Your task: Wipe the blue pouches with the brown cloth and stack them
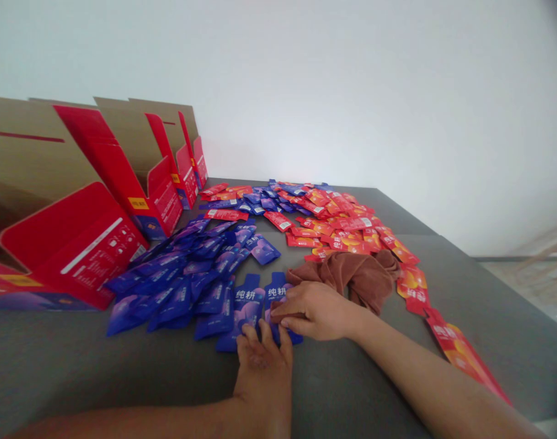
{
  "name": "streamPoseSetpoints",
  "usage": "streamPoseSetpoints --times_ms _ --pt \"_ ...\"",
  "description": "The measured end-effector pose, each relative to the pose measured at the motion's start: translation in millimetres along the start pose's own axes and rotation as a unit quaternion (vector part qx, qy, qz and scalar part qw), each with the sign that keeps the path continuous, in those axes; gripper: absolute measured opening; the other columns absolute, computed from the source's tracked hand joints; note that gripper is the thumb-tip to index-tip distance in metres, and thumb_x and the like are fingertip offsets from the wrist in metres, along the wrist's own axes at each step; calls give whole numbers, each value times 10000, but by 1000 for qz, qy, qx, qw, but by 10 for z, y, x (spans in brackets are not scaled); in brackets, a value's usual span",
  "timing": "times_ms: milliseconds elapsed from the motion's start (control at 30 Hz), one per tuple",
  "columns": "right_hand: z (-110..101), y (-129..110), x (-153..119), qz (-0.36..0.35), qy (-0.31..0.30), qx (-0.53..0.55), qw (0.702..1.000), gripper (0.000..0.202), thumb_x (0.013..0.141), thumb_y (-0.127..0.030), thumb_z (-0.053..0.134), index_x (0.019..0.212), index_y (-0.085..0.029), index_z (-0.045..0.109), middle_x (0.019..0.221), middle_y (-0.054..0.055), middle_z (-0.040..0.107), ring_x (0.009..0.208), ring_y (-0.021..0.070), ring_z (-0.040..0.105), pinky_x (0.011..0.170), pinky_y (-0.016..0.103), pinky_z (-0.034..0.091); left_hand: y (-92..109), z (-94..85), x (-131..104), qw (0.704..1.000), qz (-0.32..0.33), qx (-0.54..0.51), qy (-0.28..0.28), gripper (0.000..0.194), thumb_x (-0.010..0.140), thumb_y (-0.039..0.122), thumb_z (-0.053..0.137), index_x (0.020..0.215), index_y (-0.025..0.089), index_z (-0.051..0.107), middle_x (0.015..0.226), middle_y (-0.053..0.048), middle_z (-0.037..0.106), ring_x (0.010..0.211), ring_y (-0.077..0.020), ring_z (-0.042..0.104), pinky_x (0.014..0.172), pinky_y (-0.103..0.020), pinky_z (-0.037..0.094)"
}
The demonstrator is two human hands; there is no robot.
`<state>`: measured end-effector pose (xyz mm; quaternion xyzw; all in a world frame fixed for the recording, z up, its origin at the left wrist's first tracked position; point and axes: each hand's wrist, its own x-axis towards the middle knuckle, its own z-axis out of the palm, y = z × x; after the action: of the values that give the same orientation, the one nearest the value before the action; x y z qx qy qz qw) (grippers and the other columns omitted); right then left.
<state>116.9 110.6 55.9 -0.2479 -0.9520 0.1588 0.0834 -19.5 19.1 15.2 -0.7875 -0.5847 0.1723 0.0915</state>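
Two blue pouches lie side by side flat on the table in front of me: a left blue pouch (246,305) and a right blue pouch (275,286). My left hand (262,356) rests with its fingers stretched out on their lower parts, holding nothing. Closed around a bunched end of a brown cloth (367,277), my right hand (322,310) presses that end onto the right pouch. The rest of the cloth lies crumpled behind the hand. Left of my hands spreads a fanned pile of blue pouches (182,280), partly overlapping.
Open red boxes (91,250) with raised cardboard flaps line the left side. Red-orange pouches (347,238) cover the back and right of the grey table (489,311), some mixed with blue ones. A white wall (333,91) stands behind.
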Motion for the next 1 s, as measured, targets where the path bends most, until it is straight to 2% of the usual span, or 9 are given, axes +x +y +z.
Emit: streamPoseSetpoints --times_ms 200,300,400,567,733,833,900,1000 --pt "9 283 -60 86 54 -21 995 272 891 -268 443 1054 -217 656 964 41 681 862 161 594 753 268 400 -19 -29 -21 1000 -5 8 11 684 675 164 645 1312 213 402 1274 -206 533 1127 -405 497 890 -525 410" --pt "-3 353 -79 104 61 -29 992 273 884 -269 458 1064 -211 655 964 46 682 853 162 597 728 262 408 -22 -45 -16 1000 -3 4 8 712 659 165 666 1315 212 394 1274 -210 533 1126 -410 496 887 -524 412" --pt "-22 252 -62 69 39 -10 997 262 888 -256 455 1053 -211 654 923 37 678 804 148 593 691 243 403 -17 -45 -8 1000 -4 -1 8 724 649 162 675 1315 204 395 1276 -216 528 1133 -415 487 888 -527 414" --pt "-10 79 -21 5 6 39 999 274 889 -249 460 1099 -220 634 1001 30 666 856 147 591 737 243 401 0 -18 -4 1000 -3 -2 7 779 600 142 712 1312 203 403 1289 -223 511 1142 -433 469 905 -534 402" --pt "8 267 -44 42 41 51 997 279 912 -255 428 1070 -189 649 1014 44 674 884 146 597 769 247 408 -8 -20 -20 1000 -5 -1 11 739 632 147 688 1311 200 402 1279 -222 522 1131 -429 482 895 -538 406" --pt "-13 352 -67 78 51 21 995 278 908 -263 437 1063 -187 654 963 49 685 824 149 601 722 249 413 -19 -32 -26 1000 -2 -5 15 720 647 139 673 1310 209 401 1274 -220 528 1130 -419 488 897 -536 406" --pt "-25 317 -66 74 49 11 996 277 905 -262 440 1069 -195 652 950 46 682 808 146 597 695 242 409 -22 -37 -24 1000 -2 -10 15 727 642 129 674 1312 196 398 1274 -229 524 1135 -422 482 902 -540 404" --pt "-16 172 -39 30 27 23 999 272 901 -254 442 1071 -209 649 969 41 674 834 147 590 721 243 401 -14 -33 -17 1000 -4 -27 9 711 646 127 670 1306 175 410 1278 -246 511 1144 -429 470 910 -557 395"
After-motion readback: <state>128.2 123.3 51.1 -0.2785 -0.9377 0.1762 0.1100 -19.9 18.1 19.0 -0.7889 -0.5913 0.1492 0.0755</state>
